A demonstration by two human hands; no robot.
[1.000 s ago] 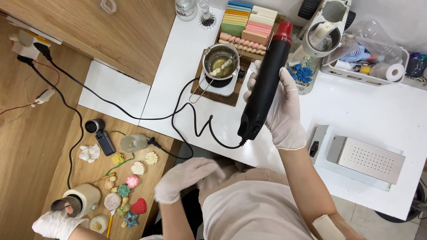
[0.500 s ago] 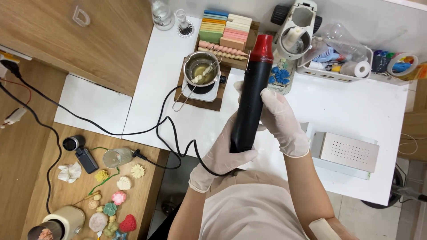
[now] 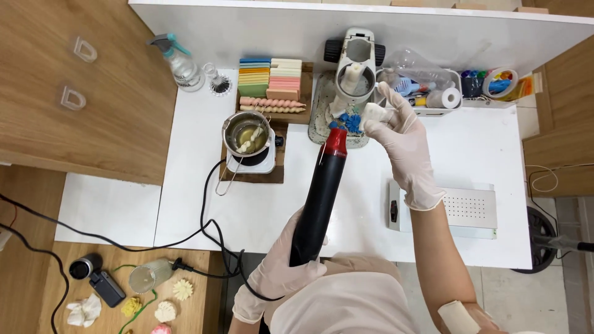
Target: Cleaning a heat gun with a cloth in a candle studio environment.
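1. since the earlier frames the heat gun (image 3: 322, 198) has passed from the right hand to the left hand (image 3: 286, 272), and the right hand (image 3: 399, 139) has gone forward to the far side of the table.
2. head view: the left hand, in a white glove, is wrapped closed around the black handle of the heat gun, near the front edge of the white table (image 3: 482, 148). the gun's red nozzle points away from the person, ending just beside a blue flower-shaped piece (image 3: 352, 122).
3. the right hand, also gloved, pinches a small white piece (image 3: 373, 113) between thumb and fingers, just right of the gun's nozzle.
4. left of the nozzle a metal pot (image 3: 246, 133) sits on a small white hotplate (image 3: 250, 162).
5. beyond the pot, further from the gun, lie stacked coloured slabs (image 3: 270, 77).
6. right of the gun's body a white box with a perforated top (image 3: 464, 209) rests on the table.
7. a black cord (image 3: 204, 229) trails from the gun's handle end leftward off the table.
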